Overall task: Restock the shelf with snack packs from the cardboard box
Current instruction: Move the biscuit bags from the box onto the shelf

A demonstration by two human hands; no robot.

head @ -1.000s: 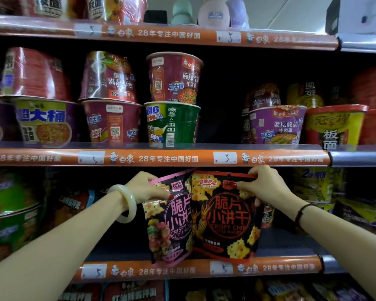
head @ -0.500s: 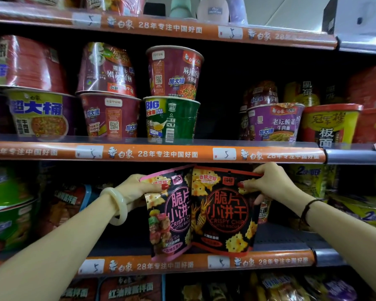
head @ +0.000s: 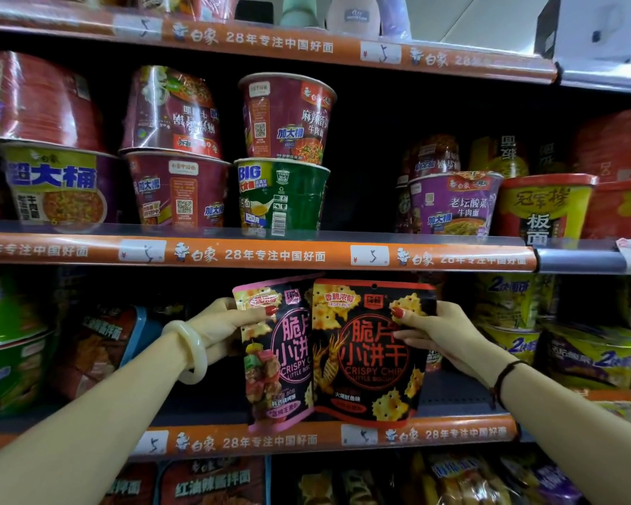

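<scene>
left hand (head: 223, 324): pale glossy bangle (head: 192, 353) | right hand (head: 441, 340): thin dark cord bracelet (head: 503, 377) | nails (head: 397, 312): red polish

"CRISPY CHIP" on red-edged snack pack (head: 368, 359), "BIG" on green noodle cup (head: 285, 198), "28" on orange shelf strip (head: 270, 255)

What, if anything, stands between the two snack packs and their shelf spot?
Nothing visible: the left hand and right hand hold the pink pack and red pack upright at the shelf edge, bare shelf beside them.
</scene>
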